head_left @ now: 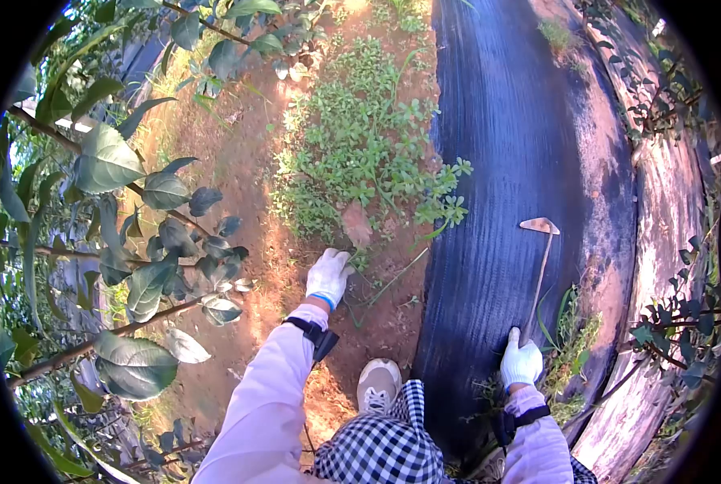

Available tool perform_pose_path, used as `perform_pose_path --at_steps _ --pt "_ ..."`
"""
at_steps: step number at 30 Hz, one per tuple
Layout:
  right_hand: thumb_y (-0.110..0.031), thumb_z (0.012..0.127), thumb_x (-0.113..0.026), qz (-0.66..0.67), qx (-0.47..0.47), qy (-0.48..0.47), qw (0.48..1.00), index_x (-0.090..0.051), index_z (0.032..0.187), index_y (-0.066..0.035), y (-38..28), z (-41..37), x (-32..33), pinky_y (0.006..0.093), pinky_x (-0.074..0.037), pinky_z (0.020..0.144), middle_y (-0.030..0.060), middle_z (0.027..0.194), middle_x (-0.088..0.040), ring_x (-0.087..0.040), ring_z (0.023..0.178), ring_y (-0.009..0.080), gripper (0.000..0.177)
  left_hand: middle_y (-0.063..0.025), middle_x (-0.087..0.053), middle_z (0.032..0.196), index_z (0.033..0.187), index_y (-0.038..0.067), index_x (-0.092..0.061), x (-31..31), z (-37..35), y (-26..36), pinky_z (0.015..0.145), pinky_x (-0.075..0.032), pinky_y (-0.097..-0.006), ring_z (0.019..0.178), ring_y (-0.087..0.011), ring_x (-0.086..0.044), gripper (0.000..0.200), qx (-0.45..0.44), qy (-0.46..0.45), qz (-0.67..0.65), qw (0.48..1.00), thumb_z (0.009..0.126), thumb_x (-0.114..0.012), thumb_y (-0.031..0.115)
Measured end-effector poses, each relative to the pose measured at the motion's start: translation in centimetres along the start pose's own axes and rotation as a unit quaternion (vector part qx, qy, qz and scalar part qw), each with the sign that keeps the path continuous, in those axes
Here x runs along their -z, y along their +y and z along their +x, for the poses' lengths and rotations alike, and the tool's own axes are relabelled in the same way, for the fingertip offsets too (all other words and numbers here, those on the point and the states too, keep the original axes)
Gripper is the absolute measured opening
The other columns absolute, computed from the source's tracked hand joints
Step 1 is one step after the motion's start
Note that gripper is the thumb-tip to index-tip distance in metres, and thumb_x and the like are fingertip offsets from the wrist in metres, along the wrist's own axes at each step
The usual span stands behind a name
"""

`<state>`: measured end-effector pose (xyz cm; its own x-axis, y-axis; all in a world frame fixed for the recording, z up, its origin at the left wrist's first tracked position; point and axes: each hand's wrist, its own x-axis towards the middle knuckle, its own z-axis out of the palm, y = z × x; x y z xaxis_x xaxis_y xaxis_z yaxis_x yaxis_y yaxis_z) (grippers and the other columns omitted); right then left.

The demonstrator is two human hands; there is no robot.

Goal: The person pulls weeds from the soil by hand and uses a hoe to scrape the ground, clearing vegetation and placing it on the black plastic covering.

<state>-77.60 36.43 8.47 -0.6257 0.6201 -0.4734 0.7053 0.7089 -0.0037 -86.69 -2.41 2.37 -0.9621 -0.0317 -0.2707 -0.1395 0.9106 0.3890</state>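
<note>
My left hand (pixel 328 277), in a white glove, is low over the soil at the near edge of a patch of leafy green weeds (pixel 352 145). Its fingers are curled together at a small weed; the stems between them are mostly hidden. A white glove also covers my right hand (pixel 522 360), which is wrapped round the thin handle of a hand hoe (pixel 541 278). The hoe points away from me, its pale triangular blade (pixel 540 225) over the black plastic sheet (pixel 497 161). A brown dead leaf (pixel 357 223) lies among the weeds just beyond my left hand.
Leafy branches (pixel 146 282) reach in from the left above the bare soil (pixel 239 194). Along the right runs a pale log-like trunk (pixel 667 210), with grass (pixel 574 347) beside the sheet. My shoe (pixel 378 385) stands on the soil below.
</note>
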Motion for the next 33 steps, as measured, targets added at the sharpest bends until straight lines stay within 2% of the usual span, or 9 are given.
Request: perform_pose_path --at_steps 6,13,14,18,22,28,31,32,33 --pt "-0.054 0.090 -0.045 -0.011 0.003 -0.004 1.000 -0.068 0.088 0.001 0.9 0.0 -0.7 0.0447 -0.050 0.076 0.0239 0.083 -0.067 -0.066 0.084 0.0386 0.060 -0.0140 -0.061 0.103 0.106 0.006 -0.064 -0.8 1.2 -1.9 0.087 -0.047 -0.0376 0.100 -0.0315 -0.060 0.034 0.011 0.088 -0.189 0.978 0.075 -0.070 0.019" --pt "-0.054 0.090 -0.044 -0.002 0.014 0.003 1.000 -0.068 0.085 0.001 0.6 0.3 -0.5 0.0460 -0.050 0.075 0.0241 0.081 -0.067 -0.066 0.082 0.0388 0.060 -0.0145 -0.059 0.107 0.117 0.015 -0.060 -2.0 2.3 1.0 0.088 -0.049 -0.0396 0.105 -0.0352 -0.057 0.042 -0.091 -0.071 0.096 0.989 0.076 -0.070 0.019" --pt "-0.054 0.090 -0.044 0.006 0.018 0.011 1.000 -0.068 0.084 0.001 0.3 0.2 -0.3 0.0460 -0.050 0.075 0.0241 0.080 -0.067 -0.066 0.081 0.0389 0.060 -0.0149 -0.059 0.108 0.115 0.013 -0.061 -2.3 2.4 0.2 0.089 -0.049 -0.0379 0.103 -0.0326 -0.058 0.037 -0.130 -0.058 0.072 0.987 0.079 -0.067 0.015" --pt "-0.055 0.090 -0.044 0.009 0.010 0.013 1.000 -0.069 0.082 -0.001 0.2 0.6 -0.5 0.0453 -0.050 0.074 0.0229 0.079 -0.067 -0.066 0.080 0.0388 0.059 -0.0153 -0.058 0.109 0.118 0.004 -0.056 -4.6 2.4 -1.7 0.092 -0.047 -0.0375 0.107 -0.0323 -0.057 0.047 0.052 -0.016 -0.407 0.912 0.076 -0.072 0.018" --pt "-0.055 0.090 -0.045 0.011 0.012 0.008 1.000 -0.070 0.083 -0.003 0.2 0.6 -0.4 0.0444 -0.051 0.074 0.0219 0.079 -0.067 -0.066 0.078 0.0383 0.058 -0.0193 -0.053 0.118 0.121 0.005 -0.054 0.1 -0.2 4.8 0.097 -0.044 -0.0425 0.113 -0.0393 -0.051 0.073 -0.018 -0.065 -0.070 0.995 0.061 -0.083 0.034" --pt "-0.057 0.089 -0.045 0.009 0.008 0.007 1.000 -0.068 0.084 0.001 -0.2 -0.1 0.3 0.0471 -0.050 0.075 0.0255 0.081 -0.066 -0.065 0.081 0.0412 0.062 -0.0113 -0.060 0.109 0.113 0.006 -0.059 -2.9 0.5 5.6 0.084 -0.050 -0.0383 0.098 -0.0298 -0.060 0.035 -0.135 -0.165 0.097 0.972 0.081 -0.067 0.017" --pt "-0.057 0.089 -0.045 -0.023 0.003 0.008 1.000 -0.069 0.086 0.001 0.1 0.6 -0.1 0.0469 -0.050 0.077 0.0257 0.083 -0.066 -0.065 0.083 0.0413 0.063 -0.0095 -0.065 0.097 0.110 0.006 -0.061 -3.1 1.3 4.0 0.081 -0.049 -0.0330 0.086 -0.0194 -0.061 0.026 0.051 -0.087 -0.325 0.940 0.084 -0.061 0.010" --pt "-0.057 0.090 -0.044 -0.035 -0.002 0.005 0.999 -0.069 0.086 0.001 0.4 0.5 -0.5 0.0468 -0.050 0.077 0.0257 0.084 -0.066 -0.065 0.083 0.0414 0.063 -0.0087 -0.066 0.090 0.109 0.004 -0.061 -3.4 1.5 3.6 0.079 -0.047 -0.0288 0.083 -0.0122 -0.057 0.024 0.007 0.052 -0.459 0.887 0.085 -0.059 0.008" --pt "-0.057 0.090 -0.044 -0.023 -0.007 -0.011 1.000 -0.069 0.086 0.001 0.7 -0.1 -0.5 0.0468 -0.050 0.077 0.0257 0.084 -0.066 -0.065 0.083 0.0413 0.063 -0.0124 -0.066 0.090 0.109 0.002 -0.061 -2.8 1.7 2.9 0.082 -0.048 -0.0319 0.086 -0.0204 -0.062 0.028 0.070 0.047 -0.455 0.886 0.083 -0.063 0.013"
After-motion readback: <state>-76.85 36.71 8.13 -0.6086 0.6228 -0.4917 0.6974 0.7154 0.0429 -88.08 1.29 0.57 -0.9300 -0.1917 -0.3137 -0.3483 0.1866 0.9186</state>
